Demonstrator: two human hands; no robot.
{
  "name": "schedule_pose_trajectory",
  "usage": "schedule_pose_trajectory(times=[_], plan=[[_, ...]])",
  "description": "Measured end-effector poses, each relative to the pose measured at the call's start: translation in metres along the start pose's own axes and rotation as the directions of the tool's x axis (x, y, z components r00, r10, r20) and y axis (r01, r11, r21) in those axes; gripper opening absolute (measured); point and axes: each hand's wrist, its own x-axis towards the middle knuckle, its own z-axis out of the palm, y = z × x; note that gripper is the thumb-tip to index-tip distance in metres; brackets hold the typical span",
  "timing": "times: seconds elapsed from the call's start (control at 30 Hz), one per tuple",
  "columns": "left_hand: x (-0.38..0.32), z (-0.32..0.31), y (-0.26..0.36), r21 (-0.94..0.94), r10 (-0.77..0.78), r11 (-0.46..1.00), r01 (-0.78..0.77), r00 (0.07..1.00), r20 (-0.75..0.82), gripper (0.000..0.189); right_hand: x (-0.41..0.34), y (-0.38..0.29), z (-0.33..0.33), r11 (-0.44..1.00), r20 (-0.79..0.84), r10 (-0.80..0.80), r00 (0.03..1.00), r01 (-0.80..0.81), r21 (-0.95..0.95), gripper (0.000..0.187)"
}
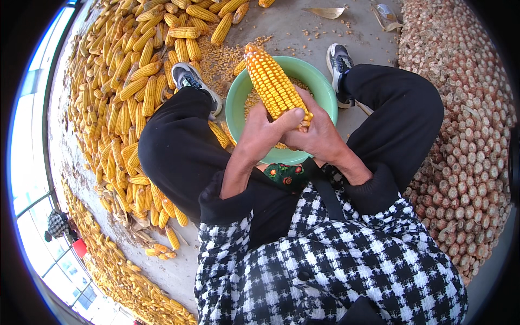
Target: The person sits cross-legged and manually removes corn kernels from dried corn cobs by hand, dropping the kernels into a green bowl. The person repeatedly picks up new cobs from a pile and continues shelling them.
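Both hands hold a dried ear of yellow corn (274,79) above a light green plastic basin (323,77). My left hand (260,126) grips the lower end from the left, its thumb lying across the kernels. From the right, my right hand (315,126) wraps around the same end, fingers partly hidden under the ear. Kernel rows look full along the visible side, and the tip points away from me. Loose corn kernels (301,84) lie in the basin, which sits on the floor between my feet, partly covered by my hands.
A large heap of corn ears (118,97) spreads on the left, reaching my left shoe (195,83). Stacked bare cobs (467,162) form a bank on the right. Scattered kernels (219,61) and a dry husk (325,13) lie on the concrete floor (284,28).
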Motion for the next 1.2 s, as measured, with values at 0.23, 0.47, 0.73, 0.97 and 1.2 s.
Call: schedule_pose_trajectory(times=[0.23, 0.47, 0.73, 0.97, 1.2], plan=[[-0.009, -0.001, 0.005, -0.037, 0.039, 0.999, -0.039, 0.999, -0.011, 0.045, 0.001, -0.019, -0.018, 0.934, 0.207, 0.227, 0.952, -0.273, 0.231, 0.071], [-0.004, -0.003, 0.004, -0.057, -0.017, 0.998, 0.018, 1.000, 0.026, 0.048, -0.001, -0.011, -0.003, 0.993, -0.027, -0.058, 0.998, 0.055, -0.101, 0.070], [-0.006, 0.000, 0.001, -0.080, 0.024, 0.996, -0.025, 1.000, -0.009, 0.043, 0.001, -0.011, -0.015, 0.956, 0.146, 0.175, 0.974, -0.204, 0.212, 0.064], [0.003, 0.006, -0.005, 0.027, 0.044, 0.999, -0.043, 0.999, -0.022, 0.038, -0.002, -0.002, -0.003, 0.936, -0.067, -0.063, 0.996, 0.036, -0.351, 0.069], [-0.003, -0.001, -0.004, -0.047, -0.024, 0.999, 0.022, 0.999, -0.038, 0.044, 0.000, -0.007, -0.009, 0.992, 0.015, 0.125, 0.992, -0.125, 0.028, 0.070]])
